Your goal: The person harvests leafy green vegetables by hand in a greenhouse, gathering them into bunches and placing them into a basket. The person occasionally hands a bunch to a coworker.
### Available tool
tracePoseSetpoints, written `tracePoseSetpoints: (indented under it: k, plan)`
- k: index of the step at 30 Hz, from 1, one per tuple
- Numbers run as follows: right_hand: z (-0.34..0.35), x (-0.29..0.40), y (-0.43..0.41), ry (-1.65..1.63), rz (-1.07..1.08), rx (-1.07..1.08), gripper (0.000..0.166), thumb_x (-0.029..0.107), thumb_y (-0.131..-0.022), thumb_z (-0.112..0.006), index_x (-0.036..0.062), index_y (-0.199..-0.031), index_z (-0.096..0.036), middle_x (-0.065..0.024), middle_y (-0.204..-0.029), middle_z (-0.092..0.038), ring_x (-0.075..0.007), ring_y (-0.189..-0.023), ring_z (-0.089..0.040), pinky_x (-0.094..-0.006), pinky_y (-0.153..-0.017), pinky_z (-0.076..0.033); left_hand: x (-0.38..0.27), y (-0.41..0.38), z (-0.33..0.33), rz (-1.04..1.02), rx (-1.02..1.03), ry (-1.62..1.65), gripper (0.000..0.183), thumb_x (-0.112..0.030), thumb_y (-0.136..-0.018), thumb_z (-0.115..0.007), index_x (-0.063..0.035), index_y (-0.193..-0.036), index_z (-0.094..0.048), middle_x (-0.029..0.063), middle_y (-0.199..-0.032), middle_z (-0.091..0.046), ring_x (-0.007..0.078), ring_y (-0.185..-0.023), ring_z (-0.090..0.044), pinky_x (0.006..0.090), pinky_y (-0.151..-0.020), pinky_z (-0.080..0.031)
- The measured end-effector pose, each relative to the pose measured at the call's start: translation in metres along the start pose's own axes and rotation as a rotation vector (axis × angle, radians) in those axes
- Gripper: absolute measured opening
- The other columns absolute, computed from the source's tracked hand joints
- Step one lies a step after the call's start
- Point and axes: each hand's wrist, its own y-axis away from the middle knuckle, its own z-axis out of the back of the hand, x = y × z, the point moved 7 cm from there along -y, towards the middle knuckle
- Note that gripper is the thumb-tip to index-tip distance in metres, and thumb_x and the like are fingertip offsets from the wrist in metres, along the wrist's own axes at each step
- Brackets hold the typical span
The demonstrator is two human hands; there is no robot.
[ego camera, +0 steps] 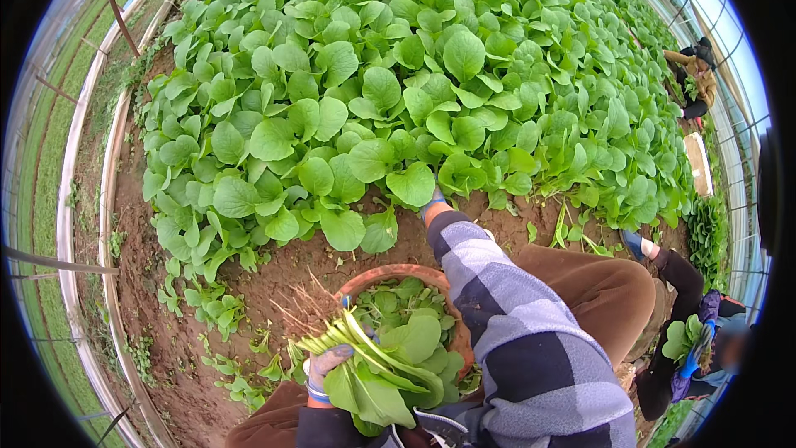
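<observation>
My left hand (pixel 331 362), in a soiled glove with a blue cuff, is closed around the stems of a bunch of leafy greens (pixel 379 379). Bare roots stick out to the upper left, and the broad leaves hang to the right. Under the bunch stands a reddish-brown round tub (pixel 388 270) with loose green leaves in it. My right hand (pixel 433 200) reaches forward to the near edge of the bed of leafy greens (pixel 348 124). Leaves cover its fingers, so its grip cannot be told; only a blue glove cuff and the wrist show clearly.
At the right, a co-worker's blue-gloved hand (pixel 690 364) holds greens, and another hand (pixel 634 244) reaches to the bed. Farther back a person (pixel 699 78) crouches beside a pale box (pixel 698 163). Pale rails (pixel 111 199) run along the left. Small plants (pixel 217 308) stand in the soil.
</observation>
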Motion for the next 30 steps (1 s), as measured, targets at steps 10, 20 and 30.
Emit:
tracePoseSetpoints:
  k: [10,20,30]
  plan:
    - [0.001,0.011,0.111,-0.277,0.047,0.570,0.035,0.021,-0.080,-0.057,0.0134,-0.113,-0.065,-0.0072,-0.113,-0.065,-0.0285,-0.102,-0.062,-0.0421,-0.082,-0.048,0.008,-0.007,0.008,0.015,0.132,0.063,0.054,-0.013,-0.071,-0.060,0.0114,-0.118,-0.049,0.0224,-0.107,-0.060,0.0319,-0.095,-0.061,0.0438,-0.086,-0.051]
    - [0.200,0.084,0.259,-2.211,0.415,0.295,0.024,0.012,-0.089,-0.055,0.0026,-0.111,-0.057,-0.0052,-0.102,-0.061,-0.0140,-0.092,-0.057,-0.0296,-0.083,-0.047,0.015,0.004,-0.005,0.010,0.285,-0.006,0.051,-0.015,-0.075,-0.056,0.0064,-0.121,-0.048,0.0201,-0.111,-0.059,0.0331,-0.099,-0.060,0.0445,-0.089,-0.048]
    - [0.240,0.094,0.299,-2.387,0.297,-0.146,0.020,0.018,-0.096,-0.048,0.0014,-0.100,-0.058,-0.0094,-0.095,-0.063,-0.0189,-0.086,-0.058,-0.0312,-0.083,-0.046,0.019,0.015,-0.010,-0.061,0.272,-0.229,0.044,-0.008,-0.072,-0.063,0.0081,-0.112,-0.056,0.0157,-0.099,-0.065,0.0237,-0.088,-0.065,0.0338,-0.081,-0.053]
